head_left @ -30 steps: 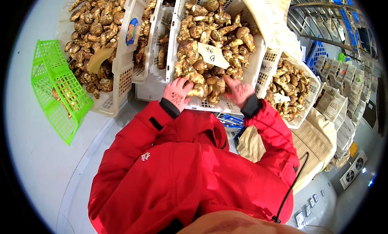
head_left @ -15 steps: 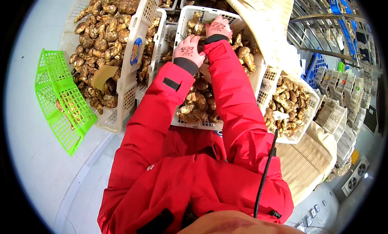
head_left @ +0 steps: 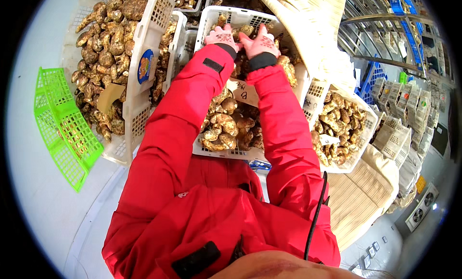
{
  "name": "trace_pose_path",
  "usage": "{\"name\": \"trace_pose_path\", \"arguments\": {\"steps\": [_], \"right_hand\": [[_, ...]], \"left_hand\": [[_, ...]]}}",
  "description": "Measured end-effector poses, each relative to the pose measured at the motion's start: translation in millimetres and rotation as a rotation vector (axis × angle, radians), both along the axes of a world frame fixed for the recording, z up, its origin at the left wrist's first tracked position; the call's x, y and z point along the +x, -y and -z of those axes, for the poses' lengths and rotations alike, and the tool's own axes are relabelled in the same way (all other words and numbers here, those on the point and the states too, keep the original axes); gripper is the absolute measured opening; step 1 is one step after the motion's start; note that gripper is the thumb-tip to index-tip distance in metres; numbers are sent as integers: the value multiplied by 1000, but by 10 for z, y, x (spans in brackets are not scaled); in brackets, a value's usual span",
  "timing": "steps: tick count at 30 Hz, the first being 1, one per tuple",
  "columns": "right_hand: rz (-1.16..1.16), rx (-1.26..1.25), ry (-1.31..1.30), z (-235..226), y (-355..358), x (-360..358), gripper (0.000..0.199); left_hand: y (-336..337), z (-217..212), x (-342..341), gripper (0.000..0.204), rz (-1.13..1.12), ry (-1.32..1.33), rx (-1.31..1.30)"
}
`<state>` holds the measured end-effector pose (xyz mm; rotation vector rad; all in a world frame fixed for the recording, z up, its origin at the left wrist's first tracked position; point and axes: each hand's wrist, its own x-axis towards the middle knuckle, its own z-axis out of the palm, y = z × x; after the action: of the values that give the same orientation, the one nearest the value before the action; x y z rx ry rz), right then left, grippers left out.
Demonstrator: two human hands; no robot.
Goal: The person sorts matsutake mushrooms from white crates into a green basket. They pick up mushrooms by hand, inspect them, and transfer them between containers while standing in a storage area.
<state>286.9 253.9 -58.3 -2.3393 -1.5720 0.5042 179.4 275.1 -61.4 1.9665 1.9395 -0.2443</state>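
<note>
Both my hands wear pink gloves with dark cuffs and reach into the far part of a white perforated crate [head_left: 198, 149] of thick brown-and-white mushrooms [head_left: 225, 124]. My left hand [head_left: 222, 37] lies over the mushrooms near the far left wall, fingers apart, fingertips partly hidden. To its right, my right hand [head_left: 261, 44] is open, thumb and forefinger spread. Between the hands sits a pale mushroom [head_left: 245, 30]; I cannot tell whether either touches it. A marked card [head_left: 242, 90] lies on the mushrooms below my wrists.
A large white crate [head_left: 139, 69] of mushrooms stands at left, beside a green plastic basket [head_left: 67, 125]. At right is another mushroom crate [head_left: 358, 151]. A beige quilted cover [head_left: 308, 26] drapes over the far right. Metal racks [head_left: 380, 33] and stacked pale crates [head_left: 397, 139] stand beyond.
My view has shifted slightly. My left hand has moved farther into the crate, level with the right. The right hand's thumb and forefinger have spread, and the card now shows.
</note>
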Motion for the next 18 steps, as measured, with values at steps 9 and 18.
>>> {"name": "trace_pose_path", "arguments": {"steps": [9,18], "right_hand": [[-125,-226,187,-70,-233,-138,49],[-132,-347,133,-76,-333,-171,49]], "left_hand": [[-49,51,-93,37,-128,145,77],[231,-152,-146,37,69,-12,361]]}}
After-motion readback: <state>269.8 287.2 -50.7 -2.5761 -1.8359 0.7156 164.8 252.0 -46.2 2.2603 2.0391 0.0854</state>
